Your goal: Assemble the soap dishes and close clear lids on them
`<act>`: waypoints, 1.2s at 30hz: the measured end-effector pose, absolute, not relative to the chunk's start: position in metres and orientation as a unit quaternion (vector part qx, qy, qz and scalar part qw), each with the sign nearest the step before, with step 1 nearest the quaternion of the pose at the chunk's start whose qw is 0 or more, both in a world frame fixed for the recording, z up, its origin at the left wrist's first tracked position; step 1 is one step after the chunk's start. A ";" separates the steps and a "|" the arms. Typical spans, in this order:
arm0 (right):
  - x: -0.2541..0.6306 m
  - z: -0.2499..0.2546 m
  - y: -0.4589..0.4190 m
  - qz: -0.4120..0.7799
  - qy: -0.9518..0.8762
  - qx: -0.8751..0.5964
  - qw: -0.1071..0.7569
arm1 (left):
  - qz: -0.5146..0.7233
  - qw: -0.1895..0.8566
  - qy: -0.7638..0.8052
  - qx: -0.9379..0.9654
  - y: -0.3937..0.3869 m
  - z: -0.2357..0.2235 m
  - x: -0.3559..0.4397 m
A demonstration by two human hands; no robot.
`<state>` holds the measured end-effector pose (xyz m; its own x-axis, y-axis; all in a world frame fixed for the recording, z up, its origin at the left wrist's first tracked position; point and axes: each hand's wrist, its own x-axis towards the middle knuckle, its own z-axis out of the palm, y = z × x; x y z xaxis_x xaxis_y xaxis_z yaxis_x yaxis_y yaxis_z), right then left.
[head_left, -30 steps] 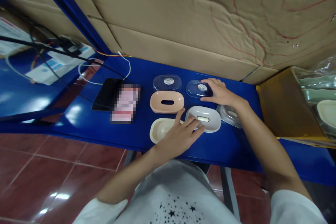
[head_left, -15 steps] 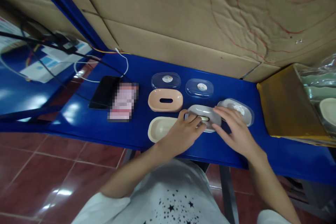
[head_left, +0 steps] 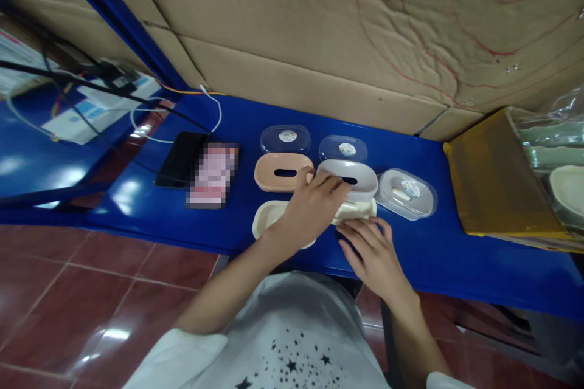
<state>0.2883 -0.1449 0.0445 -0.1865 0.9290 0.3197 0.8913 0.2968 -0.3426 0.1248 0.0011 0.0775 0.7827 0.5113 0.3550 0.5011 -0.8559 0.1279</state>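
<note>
My left hand (head_left: 318, 202) is closed on the left front side of a pale grey soap dish tray (head_left: 365, 176) with a slot in its floor. The tray is tilted behind a cream soap dish base (head_left: 356, 211), which shows below it. My right hand (head_left: 371, 249) lies at the front rim of that cream base, fingers stretched onto it and thumb apart. Left of them sits a peach slotted tray (head_left: 269, 179), with another cream base (head_left: 264, 217) in front, partly behind my left forearm.
Two clear lids (head_left: 271, 143) (head_left: 331, 149) with round stickers lie at the back. A covered pale dish (head_left: 392, 200) sits to the right. Beyond it stands an open cardboard box (head_left: 483, 182) with wrapped dishes. A black device (head_left: 180, 158) and cables are at left.
The grey tray has separated from the cream base and moved back, with my left hand on it. My right hand has come left and nearer to me, onto the cream base's front rim.
</note>
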 end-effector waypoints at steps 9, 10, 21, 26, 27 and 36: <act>0.297 0.061 -0.171 0.120 -0.788 -0.560 0.228 | 0.156 -0.001 0.253 0.955 0.000 0.060 0.130; 0.301 0.064 -0.172 0.131 -0.789 -0.554 0.229 | 0.153 0.000 0.250 0.956 0.000 0.060 0.130; 0.418 0.065 -0.129 -0.035 -0.691 -0.703 0.165 | 0.192 0.037 0.184 0.963 -0.045 0.064 0.116; 0.454 0.081 -0.116 0.081 -0.715 -0.665 0.200 | 0.182 0.072 0.150 0.969 -0.055 0.059 0.110; 0.459 0.086 -0.113 0.098 -0.717 -0.658 0.210 | 0.185 0.076 0.152 0.968 -0.055 0.058 0.109; 0.492 0.083 -0.028 0.114 -0.723 -0.641 0.232 | 0.186 0.093 0.168 0.964 -0.052 0.060 0.101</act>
